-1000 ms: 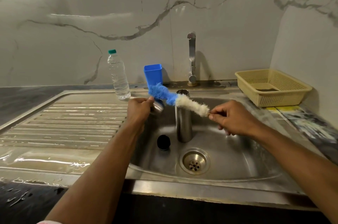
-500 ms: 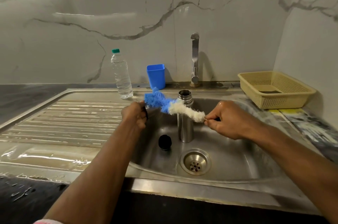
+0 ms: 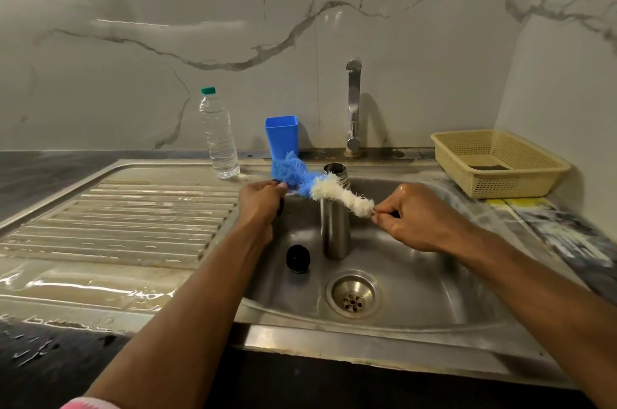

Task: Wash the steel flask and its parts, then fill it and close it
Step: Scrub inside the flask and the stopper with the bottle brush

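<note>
The left hand (image 3: 258, 200) gripped a small dark flask part so the bottle brush (image 3: 320, 186), its wire pinched by the right hand (image 3: 412, 216), could scrub it over the sink (image 3: 434, 291).

1. My left hand (image 3: 262, 200) curls round something dark just left of the steel flask (image 3: 335, 225); I cannot tell what it is.
2. My right hand (image 3: 417, 216) hides the bottle brush (image 3: 320, 186) handle.
3. The brush crosses the flask's neck.
4. The basket (image 3: 497, 163), right of the flask, holds something dark and unclear.
</note>
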